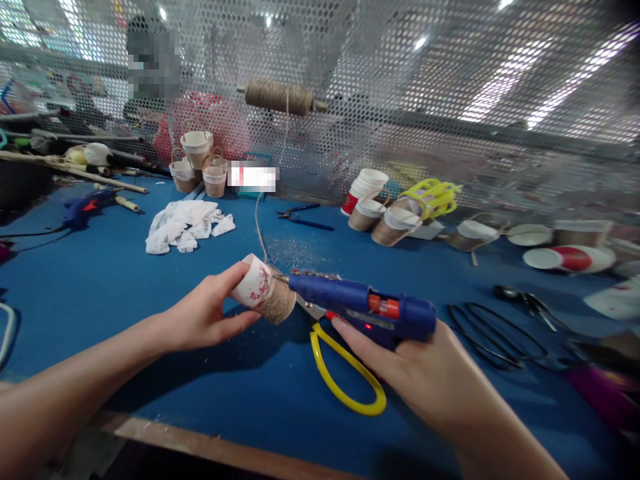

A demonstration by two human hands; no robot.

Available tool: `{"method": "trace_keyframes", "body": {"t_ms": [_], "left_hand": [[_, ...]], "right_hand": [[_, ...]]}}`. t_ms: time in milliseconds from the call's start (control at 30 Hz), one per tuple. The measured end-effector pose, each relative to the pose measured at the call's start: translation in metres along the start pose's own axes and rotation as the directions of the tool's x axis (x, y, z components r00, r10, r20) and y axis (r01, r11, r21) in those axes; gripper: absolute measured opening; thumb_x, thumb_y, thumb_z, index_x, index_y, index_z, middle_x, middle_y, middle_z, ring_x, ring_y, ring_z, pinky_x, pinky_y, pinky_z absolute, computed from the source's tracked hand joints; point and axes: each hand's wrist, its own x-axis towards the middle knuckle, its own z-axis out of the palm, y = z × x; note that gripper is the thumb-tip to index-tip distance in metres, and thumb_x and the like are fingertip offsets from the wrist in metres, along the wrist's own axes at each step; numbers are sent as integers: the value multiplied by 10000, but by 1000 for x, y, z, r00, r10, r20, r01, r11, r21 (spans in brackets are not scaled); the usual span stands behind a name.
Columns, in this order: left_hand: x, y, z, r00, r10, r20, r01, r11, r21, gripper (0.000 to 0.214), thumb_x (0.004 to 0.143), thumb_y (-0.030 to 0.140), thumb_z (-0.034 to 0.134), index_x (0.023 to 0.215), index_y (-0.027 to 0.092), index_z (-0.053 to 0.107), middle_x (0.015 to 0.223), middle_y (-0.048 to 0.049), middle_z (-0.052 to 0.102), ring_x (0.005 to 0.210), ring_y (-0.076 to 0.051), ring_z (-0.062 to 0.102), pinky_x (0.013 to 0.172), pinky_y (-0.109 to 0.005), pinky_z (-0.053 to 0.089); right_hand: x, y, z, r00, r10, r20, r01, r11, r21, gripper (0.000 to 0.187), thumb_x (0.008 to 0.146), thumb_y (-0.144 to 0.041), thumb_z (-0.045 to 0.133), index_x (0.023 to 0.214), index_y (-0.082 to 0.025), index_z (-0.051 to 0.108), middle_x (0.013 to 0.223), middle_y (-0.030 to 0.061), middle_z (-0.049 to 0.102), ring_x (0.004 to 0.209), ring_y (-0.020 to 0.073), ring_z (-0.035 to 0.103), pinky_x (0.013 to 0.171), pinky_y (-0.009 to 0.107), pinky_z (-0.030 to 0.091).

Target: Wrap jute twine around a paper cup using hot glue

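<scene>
My left hand [220, 310] grips a paper cup [256, 283] by its white, blossom-printed end. The cup is tilted, and twine [277, 303] is wound round its other part. From the cup a strand of twine [257, 220] runs up to the spool [277, 97]. My right hand [410, 367] is closed around a blue hot glue gun [360, 303], whose red light is lit. The gun's nozzle is at the cup beside the wound twine; whether it touches, I cannot tell. Below the gun lie yellow-handled scissors [345, 383], partly hidden by it.
Twine-wrapped cups with handles [197, 157] are stacked at the back left, near crumpled white cloth [183, 223]. Pliers [306, 217] lie mid-table. More cups [395, 223] stand back right. Another glue gun [87, 208] lies left. A perforated metal screen [400, 113] rises behind; black cable [495, 333] coils at right.
</scene>
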Motion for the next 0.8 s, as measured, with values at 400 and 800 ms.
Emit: {"method": "trace_keyframes", "body": {"t_ms": [400, 800], "left_hand": [[1, -1, 0, 997, -77, 1, 77, 994, -81, 341, 772, 234, 565, 1070, 132, 435, 952, -77, 610, 805, -162, 577, 726, -277, 487], [5, 1, -2, 984, -176, 4, 176, 983, -50, 241, 759, 276, 565, 932, 127, 488, 889, -52, 568, 824, -185, 547, 732, -309, 458]], "right_hand": [[-4, -2, 4, 994, 66, 91, -65, 998, -12, 199, 735, -367, 557, 783, -186, 626, 705, 34, 672, 677, 214, 639, 599, 301, 529], [-6, 8, 15, 970, -194, 148, 205, 977, -61, 148, 784, -311, 500, 672, -215, 520, 554, -18, 537, 488, 126, 470, 454, 243, 414]]}}
